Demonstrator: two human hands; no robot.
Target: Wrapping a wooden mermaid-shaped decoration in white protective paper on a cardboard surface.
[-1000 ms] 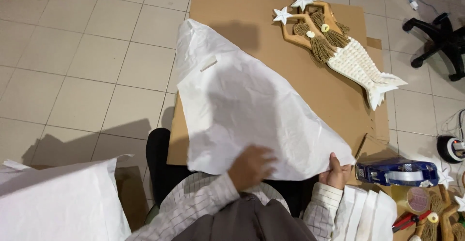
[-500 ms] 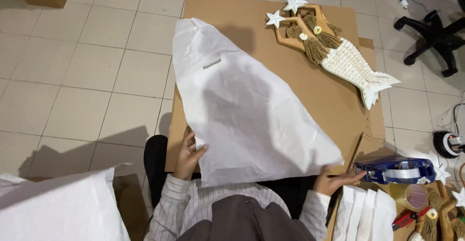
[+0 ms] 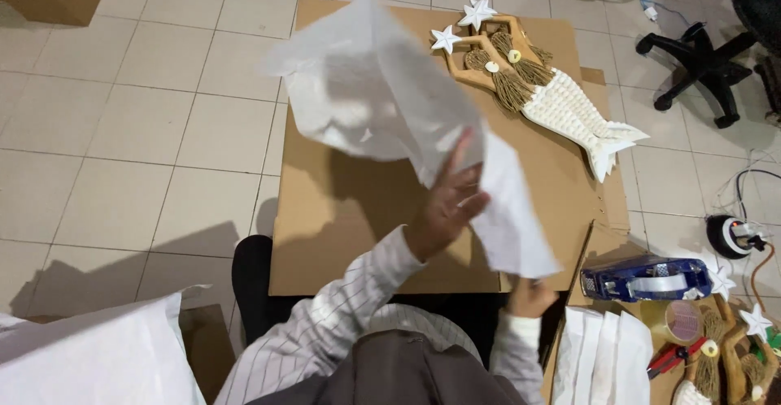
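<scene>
A large white paper sheet (image 3: 382,96) is lifted off the brown cardboard sheet (image 3: 325,234) that lies on the tiled floor. My left hand (image 3: 451,202) is raised under the sheet's middle, fingers stretched up along the paper, gripping it. My right hand (image 3: 529,298) sits at the cardboard's near edge and pinches the sheet's lower corner. A wooden mermaid figure (image 3: 553,100) with a white scaled tail, rope hair and white starfish (image 3: 446,39) lies on the cardboard's far right part, apart from the paper.
A blue tape dispenser (image 3: 647,279) lies to the right of my right hand. Folded white sheets (image 3: 606,356) and more mermaid ornaments (image 3: 724,364) sit at the lower right. A white bag (image 3: 98,356) is at lower left, a black chair base (image 3: 700,47) at upper right.
The paper lay flat on the cardboard. My left hand moved from its near left edge to the middle and swept the sheet up and away; the right hand kept the near right corner.
</scene>
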